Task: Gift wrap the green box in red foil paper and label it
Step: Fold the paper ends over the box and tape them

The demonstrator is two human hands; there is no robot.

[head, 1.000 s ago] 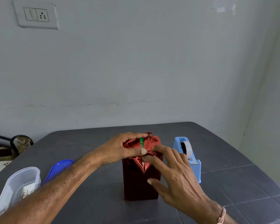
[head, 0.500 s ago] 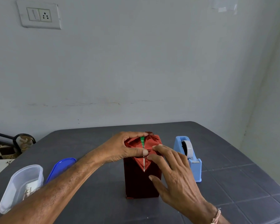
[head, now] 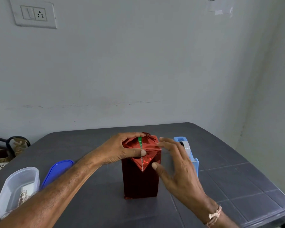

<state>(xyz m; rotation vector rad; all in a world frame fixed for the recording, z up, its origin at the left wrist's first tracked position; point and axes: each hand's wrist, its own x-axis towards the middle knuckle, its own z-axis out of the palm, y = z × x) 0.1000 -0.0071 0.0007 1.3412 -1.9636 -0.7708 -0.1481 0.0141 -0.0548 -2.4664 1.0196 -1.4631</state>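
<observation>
The box wrapped in red foil paper (head: 141, 180) stands upright in the middle of the dark table. A thin strip of the green box (head: 139, 143) shows through the gap in the folded top. My left hand (head: 120, 150) grips the top of the box, thumb pressing the folded triangular flap against the front, fingers curled over the far edge. My right hand (head: 176, 168) hovers just right of the box with fingers spread and straight, holding nothing; its thumb tip is close to the front flap.
A blue tape dispenser (head: 190, 155) stands right of the box, partly behind my right hand. A blue lid (head: 57, 171) and a clear plastic container (head: 16, 190) lie at the left. The dark table (head: 237, 178) ends near the wall behind.
My right hand has lifted off the folded top flap and drawn away to the right, fingers spread. My left hand keeps holding the fold down.
</observation>
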